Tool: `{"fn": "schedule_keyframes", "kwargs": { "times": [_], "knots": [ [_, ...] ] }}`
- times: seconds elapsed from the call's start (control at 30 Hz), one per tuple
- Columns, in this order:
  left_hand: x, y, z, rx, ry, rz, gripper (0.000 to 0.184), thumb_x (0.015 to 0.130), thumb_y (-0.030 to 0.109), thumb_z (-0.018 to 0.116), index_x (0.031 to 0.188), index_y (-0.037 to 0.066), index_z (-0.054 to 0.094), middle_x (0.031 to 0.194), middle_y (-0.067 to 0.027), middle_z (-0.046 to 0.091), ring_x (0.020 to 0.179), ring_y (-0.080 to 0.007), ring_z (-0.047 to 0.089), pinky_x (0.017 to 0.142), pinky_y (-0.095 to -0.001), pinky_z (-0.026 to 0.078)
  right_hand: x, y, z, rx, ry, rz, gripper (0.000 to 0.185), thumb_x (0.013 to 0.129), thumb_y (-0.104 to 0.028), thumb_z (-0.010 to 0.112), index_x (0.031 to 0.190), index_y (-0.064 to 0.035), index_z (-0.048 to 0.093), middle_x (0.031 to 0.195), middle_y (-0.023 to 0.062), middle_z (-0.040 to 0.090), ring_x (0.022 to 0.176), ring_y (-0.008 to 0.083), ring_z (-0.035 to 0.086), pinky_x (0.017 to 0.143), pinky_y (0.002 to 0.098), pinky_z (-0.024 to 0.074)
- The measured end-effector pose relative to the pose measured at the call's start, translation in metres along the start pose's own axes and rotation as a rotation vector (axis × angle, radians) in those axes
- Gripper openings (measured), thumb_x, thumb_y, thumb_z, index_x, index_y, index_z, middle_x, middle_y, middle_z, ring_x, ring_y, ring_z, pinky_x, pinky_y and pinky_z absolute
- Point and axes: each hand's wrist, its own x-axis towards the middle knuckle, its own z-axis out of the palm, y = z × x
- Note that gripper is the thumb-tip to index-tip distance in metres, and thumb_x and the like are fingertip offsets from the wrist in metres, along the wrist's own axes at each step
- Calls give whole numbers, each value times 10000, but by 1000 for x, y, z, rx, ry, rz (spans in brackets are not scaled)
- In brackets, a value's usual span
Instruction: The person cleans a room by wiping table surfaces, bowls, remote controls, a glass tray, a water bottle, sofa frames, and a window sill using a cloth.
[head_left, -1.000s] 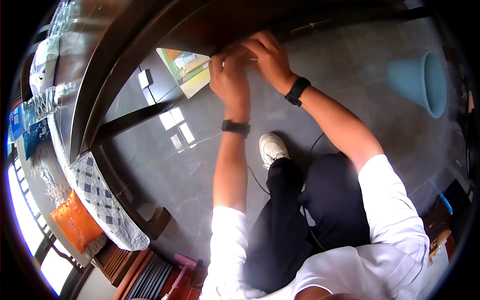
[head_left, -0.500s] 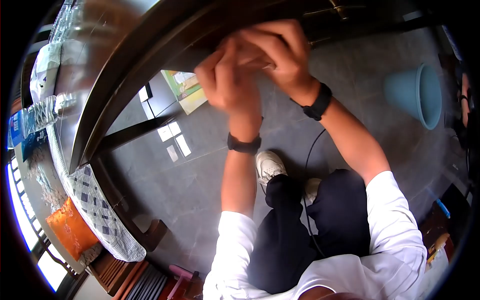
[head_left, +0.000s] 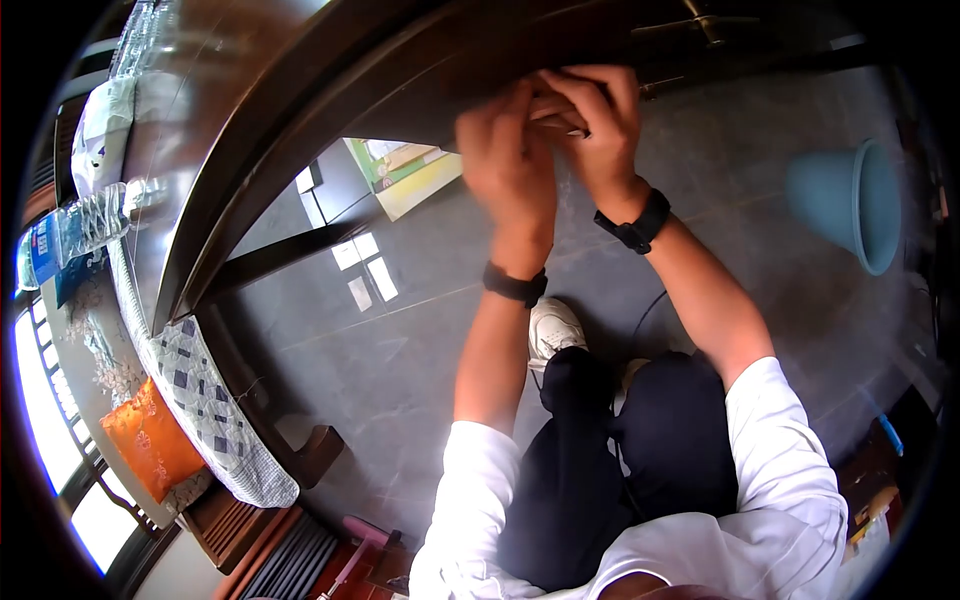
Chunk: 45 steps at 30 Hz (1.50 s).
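My left hand and my right hand are close together at the dark wooden edge of the table, near the top of the view. The fingers of both hands are bent, with their tips meeting or nearly so. Something small and dark shows by the right fingertips, too small to name. Whatever lies between the fingers is hidden. A black band circles each wrist. Beyond my left hand, lower down, a green and yellow printed box or sheet shows under the table edge.
A blue bucket stands on the grey floor at the right. Plastic bottles are on the table at the left. An orange cushion and a patterned cloth lie on a bench at the lower left. My shoe is on the floor below.
Both hands have shifted to the right along the table edge, staying close together. The view has shifted slightly, and a metal fitting at the top now shows more fully.
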Motion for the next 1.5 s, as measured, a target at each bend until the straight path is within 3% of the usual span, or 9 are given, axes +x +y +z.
{"fn": "schedule_keyframes", "kwargs": {
  "times": [0.27, 0.37, 0.43, 0.5, 0.67, 0.87, 1.07, 1.2, 1.5],
  "knots": [
    [52, 50, -33, -47, 254, 142, 464, 687, -173, 611, 1067, 43, 766, 1010, -125, 659, 934, -274, 664, 784, -360, 549, 74, -52, -15, 165, 166, -240, 493, 608, -154, 900, 1070, -121, 732, 990, 43, 634, 885, 245, 620, 726, 338, 522],
    [71, 67, -34, -142, 255, 266, 464, 699, -159, 605, 1092, 34, 757, 1109, -134, 685, 966, -283, 646, 854, -374, 519, 87, -61, -30, 49, 95, -232, 359, 759, -140, 827, 1096, -87, 718, 1112, 79, 607, 997, 251, 608, 835, 366, 505],
    [74, 61, -38, -83, 230, 249, 464, 707, -149, 602, 1104, 39, 752, 1109, -127, 688, 955, -291, 645, 844, -379, 516, 87, -58, -22, 83, 83, -226, 447, 668, -52, 856, 1098, -62, 734, 1081, 79, 616, 950, 236, 631, 780, 324, 534],
    [71, 52, -50, -8, 194, 203, 460, 715, -128, 598, 1112, 49, 747, 1106, -110, 696, 926, -300, 638, 821, -391, 517, 83, -68, -10, 150, 114, -163, 436, 599, -167, 892, 1006, -100, 753, 938, 54, 638, 853, 250, 625, 701, 336, 520],
    [64, 32, -91, 237, 175, 121, 433, 704, -103, 632, 1079, 70, 762, 1131, -55, 725, 864, -271, 629, 771, -357, 537, 72, -96, 10, 183, -24, -206, 309, 679, -79, 814, 979, -82, 740, 890, 31, 626, 786, 224, 607, 636, 323, 504],
    [81, 55, -91, 148, 80, 220, 401, 753, -134, 635, 1092, 39, 758, 1147, -95, 732, 968, -276, 669, 848, -359, 545, 86, -102, -18, 164, -54, -66, 527, 600, 73, 795, 1104, -79, 753, 1014, 75, 638, 883, 250, 644, 727, 330, 552],
    [94, 73, -72, 148, -21, 272, 410, 747, -107, 633, 1105, 59, 748, 1156, -75, 722, 908, -284, 644, 822, -366, 550, 94, -84, -33, 59, -12, -25, 514, 614, 36, 835, 1106, -91, 755, 1008, 60, 628, 852, 238, 646, 717, 324, 554],
    [98, 67, -94, 235, -82, 257, 394, 749, -103, 637, 1090, 58, 751, 1157, -69, 729, 900, -275, 650, 818, -367, 552, 97, -105, -29, 51, -66, 14, 384, 681, -117, 834, 1056, -91, 754, 945, 63, 644, 853, 265, 631, 686, 358, 541],
    [101, 52, -133, 390, -46, 203, 334, 772, -82, 662, 1057, 61, 761, 1137, -72, 744, 862, -266, 670, 788, -364, 572, 91, -140, 2, 106, -171, 16, 215, 775, -103, 731, 989, -104, 752, 867, 54, 600, 804, 253, 619, 635, 360, 525]
  ]
}}
